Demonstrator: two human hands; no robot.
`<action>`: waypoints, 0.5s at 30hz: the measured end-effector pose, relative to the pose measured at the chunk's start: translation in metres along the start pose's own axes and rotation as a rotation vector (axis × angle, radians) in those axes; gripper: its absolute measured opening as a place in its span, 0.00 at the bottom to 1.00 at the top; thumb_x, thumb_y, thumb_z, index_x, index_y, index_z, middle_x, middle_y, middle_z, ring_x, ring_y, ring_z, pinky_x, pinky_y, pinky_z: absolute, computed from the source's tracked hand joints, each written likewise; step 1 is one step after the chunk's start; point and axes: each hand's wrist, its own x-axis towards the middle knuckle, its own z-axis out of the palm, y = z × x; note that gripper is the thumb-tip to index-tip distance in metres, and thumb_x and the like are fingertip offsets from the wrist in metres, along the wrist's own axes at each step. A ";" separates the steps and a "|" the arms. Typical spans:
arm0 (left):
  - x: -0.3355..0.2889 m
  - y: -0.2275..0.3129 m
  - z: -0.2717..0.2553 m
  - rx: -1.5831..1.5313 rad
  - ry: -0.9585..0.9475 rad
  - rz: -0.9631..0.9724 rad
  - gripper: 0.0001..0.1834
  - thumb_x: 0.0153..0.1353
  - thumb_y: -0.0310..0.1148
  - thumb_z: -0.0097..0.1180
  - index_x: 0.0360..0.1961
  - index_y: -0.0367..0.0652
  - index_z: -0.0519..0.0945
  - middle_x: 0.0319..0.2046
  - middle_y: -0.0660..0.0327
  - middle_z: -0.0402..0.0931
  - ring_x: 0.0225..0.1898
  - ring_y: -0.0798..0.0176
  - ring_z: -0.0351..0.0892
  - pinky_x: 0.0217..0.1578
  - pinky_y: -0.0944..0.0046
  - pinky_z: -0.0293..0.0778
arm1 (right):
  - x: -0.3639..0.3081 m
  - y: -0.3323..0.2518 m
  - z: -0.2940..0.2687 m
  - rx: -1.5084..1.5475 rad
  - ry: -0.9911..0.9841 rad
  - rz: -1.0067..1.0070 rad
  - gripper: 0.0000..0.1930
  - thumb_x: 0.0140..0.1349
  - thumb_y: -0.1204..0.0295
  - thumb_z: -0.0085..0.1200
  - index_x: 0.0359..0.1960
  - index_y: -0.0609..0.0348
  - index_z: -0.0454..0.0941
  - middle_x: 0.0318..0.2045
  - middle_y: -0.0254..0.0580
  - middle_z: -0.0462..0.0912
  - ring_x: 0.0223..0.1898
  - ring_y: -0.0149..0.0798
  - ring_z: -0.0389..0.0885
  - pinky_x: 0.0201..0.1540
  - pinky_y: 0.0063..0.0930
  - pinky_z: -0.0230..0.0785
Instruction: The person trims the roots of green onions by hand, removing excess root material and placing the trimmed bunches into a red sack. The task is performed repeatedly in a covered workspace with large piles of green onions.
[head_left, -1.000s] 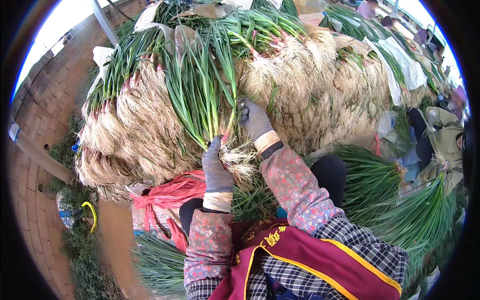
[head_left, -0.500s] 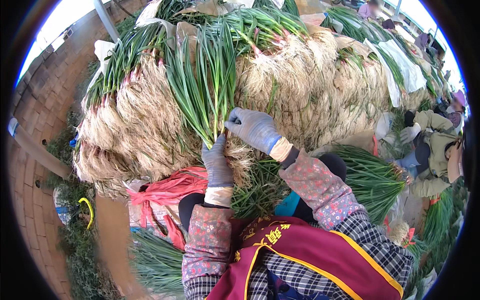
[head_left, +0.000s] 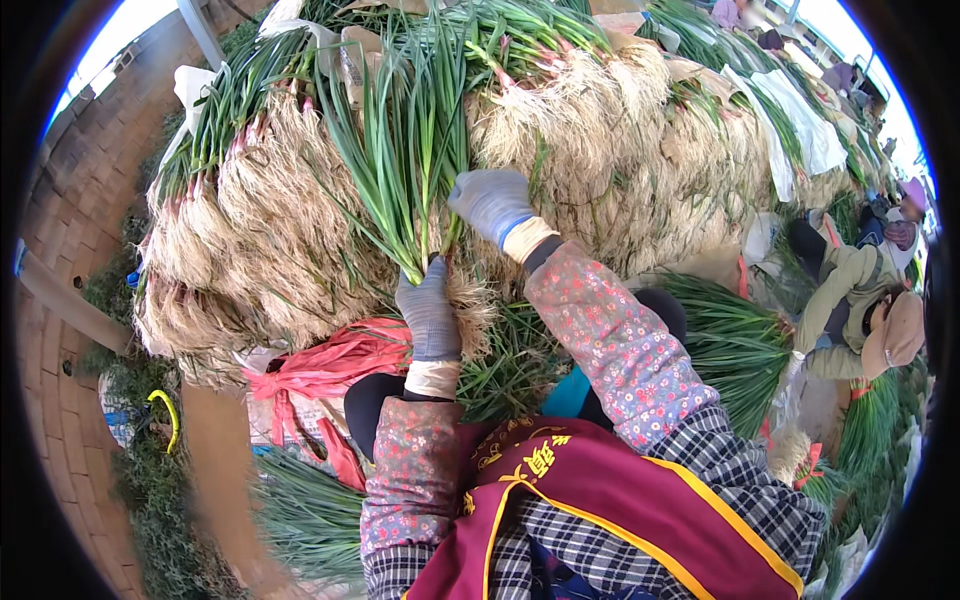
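My left hand (head_left: 430, 315), in a grey glove, is closed round the lower stems of a bunch of green garlic (head_left: 408, 170). The long flat leaves stand up and away from me, and pale stringy roots (head_left: 472, 305) hang beside the glove. My right hand (head_left: 492, 205), gloved too, is curled closed at the right edge of the leaves, above the left hand. Its fingertips are turned away, so whatever they pinch is hidden. A thin strip of stalk or leaf (head_left: 453, 235) shows just below that fist.
A long heap of rooted green garlic (head_left: 570, 130) rises in front of me. Red plastic ties (head_left: 340, 360) lie at left, near a yellow curved handle (head_left: 165, 420). Loose leaves (head_left: 510, 365) cover the spot between my knees. At right, a person (head_left: 850, 300) sits by a large green bundle (head_left: 725, 345).
My right hand has risen a little from the stems along the leaves and its fingers have curled in. The left hand keeps its hold. The person at right has leaned toward the green bundle.
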 end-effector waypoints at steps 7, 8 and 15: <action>-0.003 0.030 -0.006 -0.273 0.047 -0.344 0.11 0.57 0.41 0.61 0.30 0.46 0.80 0.18 0.74 0.72 0.10 0.78 0.55 0.12 0.75 0.51 | -0.106 0.070 0.044 -0.407 -1.041 -0.555 0.22 0.62 0.51 0.41 0.49 0.47 0.79 0.44 0.45 0.82 0.48 0.46 0.79 0.52 0.43 0.67; 0.000 0.030 -0.011 -0.323 0.047 -0.349 0.11 0.58 0.41 0.61 0.29 0.46 0.79 0.17 0.74 0.71 0.10 0.78 0.55 0.12 0.75 0.51 | -0.106 0.070 0.043 -0.270 -0.909 -0.484 0.22 0.62 0.51 0.42 0.48 0.48 0.78 0.43 0.45 0.82 0.47 0.47 0.79 0.50 0.44 0.68; -0.013 0.021 -0.013 -0.354 -0.101 -0.103 0.19 0.57 0.22 0.56 0.50 0.38 0.71 0.39 0.62 0.77 0.36 0.69 0.77 0.38 0.70 0.73 | -0.083 0.010 -0.039 0.661 0.033 -0.267 0.13 0.62 0.59 0.48 0.40 0.50 0.80 0.32 0.42 0.82 0.34 0.44 0.81 0.38 0.33 0.73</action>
